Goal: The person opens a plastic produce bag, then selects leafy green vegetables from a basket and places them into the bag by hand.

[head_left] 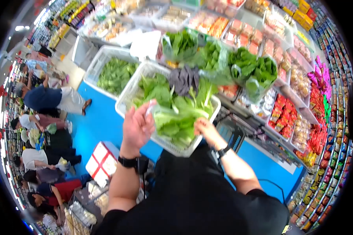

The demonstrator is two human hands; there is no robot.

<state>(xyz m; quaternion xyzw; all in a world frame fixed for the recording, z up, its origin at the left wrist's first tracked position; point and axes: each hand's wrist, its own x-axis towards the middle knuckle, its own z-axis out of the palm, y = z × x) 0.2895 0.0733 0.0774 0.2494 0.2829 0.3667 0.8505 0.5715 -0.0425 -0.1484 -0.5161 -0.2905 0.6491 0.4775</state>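
Pale green bundle: is lying between the 2 hands, over the near part of the white basket, with what looks like clear film glinting across its leaves.
Left hand: is pinching the bundle's left edge, apparently by the film, the other fingers curling loosely.
Right hand: is gripping the bundle's right edge with curled fingers; whether it is catching film, leaf or both, I cannot tell.
Basket contents: loose green leaves are filling the left side, and 1 clump of purple leaves is resting just beyond the bundle.
Beyond the rim: bagged dark greens are sitting to the right, and 1 translucent tub of greens is standing at the left.
Film grip: the fingertips should be pinching firmly without stretching, since thin plastic is probably tearing easily.
Leaf care: both hands should be supporting the bundle evenly, pressing stems rather than soft blades, and working low over the basket.
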